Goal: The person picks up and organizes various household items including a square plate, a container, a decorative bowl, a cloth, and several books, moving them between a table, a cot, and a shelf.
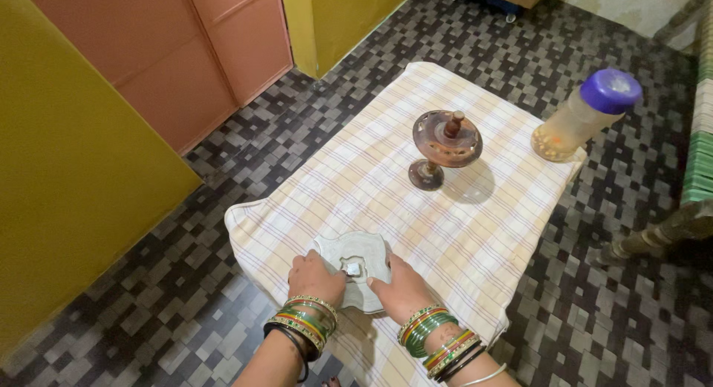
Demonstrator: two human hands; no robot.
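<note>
Both hands rest on one scalloped white dish (356, 272) at the near edge of the cloth (416, 209): I see my left hand (316, 275) loosely curled on its left rim, my right hand (401, 287) flat on its right, forefinger toward the one small metal piece (351, 268) at its centre. Farther off stand one brown wooden stand (444, 145) and one purple-capped bottle (583, 116).
</note>
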